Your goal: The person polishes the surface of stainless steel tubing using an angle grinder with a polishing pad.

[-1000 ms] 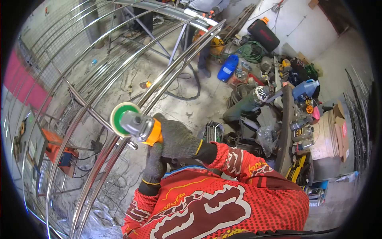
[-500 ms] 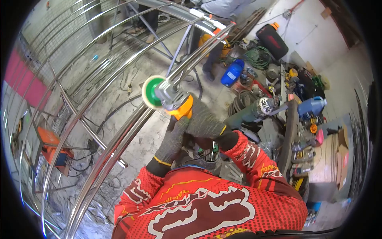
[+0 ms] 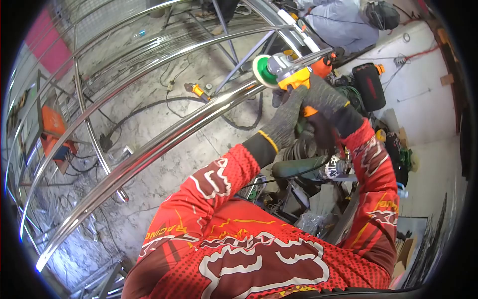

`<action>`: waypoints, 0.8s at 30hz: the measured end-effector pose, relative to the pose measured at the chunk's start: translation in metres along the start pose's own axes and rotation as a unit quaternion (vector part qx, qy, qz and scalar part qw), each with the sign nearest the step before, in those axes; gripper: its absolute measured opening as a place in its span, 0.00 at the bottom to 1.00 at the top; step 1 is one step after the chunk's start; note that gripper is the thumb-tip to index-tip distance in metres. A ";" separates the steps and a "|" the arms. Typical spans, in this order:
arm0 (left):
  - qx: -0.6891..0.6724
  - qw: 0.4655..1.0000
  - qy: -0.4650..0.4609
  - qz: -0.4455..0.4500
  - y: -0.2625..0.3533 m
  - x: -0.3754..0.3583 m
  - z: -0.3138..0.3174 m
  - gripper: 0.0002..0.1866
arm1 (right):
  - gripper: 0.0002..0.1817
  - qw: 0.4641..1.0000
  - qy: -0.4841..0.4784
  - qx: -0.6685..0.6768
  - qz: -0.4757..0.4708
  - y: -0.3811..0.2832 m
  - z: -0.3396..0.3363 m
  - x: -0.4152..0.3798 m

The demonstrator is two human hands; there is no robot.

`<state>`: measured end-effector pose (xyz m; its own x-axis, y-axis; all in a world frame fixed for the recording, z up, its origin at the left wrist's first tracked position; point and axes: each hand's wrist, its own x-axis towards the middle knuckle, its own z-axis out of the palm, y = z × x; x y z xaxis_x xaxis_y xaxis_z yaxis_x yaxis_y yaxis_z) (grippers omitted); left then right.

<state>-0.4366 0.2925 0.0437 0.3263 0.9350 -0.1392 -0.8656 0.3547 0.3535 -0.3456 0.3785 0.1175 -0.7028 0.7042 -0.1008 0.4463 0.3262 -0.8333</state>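
Both my hands, in dark grey knit gloves, are closed around a yellow and silver angle grinder [image 3: 295, 78]. My left hand [image 3: 287, 115] wraps its body from the near left side. From the right, my right hand [image 3: 326, 97] grips it further back. A round pad with a green centre and pale rim [image 3: 264, 72] faces left on the tool's head. It sits right at the upper part of a pair of shiny curved metal tubes [image 3: 194, 119], which belong to a large tubular frame. The fingers' undersides are partly hidden.
A person in grey [image 3: 341, 25] bends at the top right, beside the frame. Another yellow power tool [image 3: 199, 92] lies on the floor among cables. An orange machine [image 3: 52, 127] stands at left. A gas cylinder [image 3: 301, 167] and a black-and-red case [image 3: 368, 87] are at right.
Both hands and the angle grinder have moved right and up along the tubes, and my arms reach further out. The view has shifted, showing more of the person in grey.
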 end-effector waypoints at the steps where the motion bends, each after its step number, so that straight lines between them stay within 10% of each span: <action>1: -0.003 1.000 0.004 0.007 0.000 0.004 0.009 0.27 | 0.15 0.997 -0.027 0.066 -0.022 0.015 -0.007 0.014; 5: -0.083 0.990 0.047 0.109 0.007 -0.006 0.008 0.25 | 0.13 0.929 -0.125 0.335 -0.098 0.049 0.001 0.055; 7: -0.098 0.992 0.024 0.077 0.014 -0.030 0.007 0.25 | 0.09 0.986 -0.087 0.082 -0.120 0.003 0.006 0.052; 10: -0.094 0.990 0.054 0.087 0.014 -0.073 0.006 0.31 | 0.09 0.850 -0.131 -0.399 -0.318 -0.067 0.047 0.025; 21: 0.020 0.973 0.136 0.187 0.013 -0.171 -0.045 0.37 | 0.24 0.875 -0.245 -0.309 -0.281 -0.118 0.137 0.023; 24: 0.030 0.960 0.139 0.240 0.024 -0.219 -0.046 0.40 | 0.23 0.851 -0.185 -0.280 -0.403 -0.132 0.183 0.022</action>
<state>-0.5465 0.0957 0.0404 -0.2264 0.9563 -0.1852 -0.8650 -0.1100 0.4896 -0.5214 0.2359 0.1262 -0.9861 -0.1039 0.1297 -0.1421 0.9319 -0.3338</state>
